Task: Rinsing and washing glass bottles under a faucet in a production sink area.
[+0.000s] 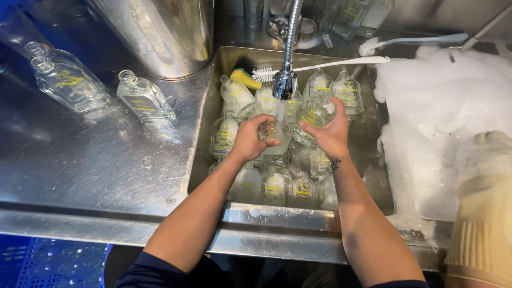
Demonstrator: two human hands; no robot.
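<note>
gripping clear flat glass bottles (277,133) with yellow print, both hands under faucet (285,82).

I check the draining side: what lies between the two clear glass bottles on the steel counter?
Head view: bare wet steel counter between bottle and bottle.

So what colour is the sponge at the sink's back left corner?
Yellow sponge, clearest in the head view.

clear bottles (317,114) yellow print, yellow sponge (245,79), white foam (453,101)
</note>
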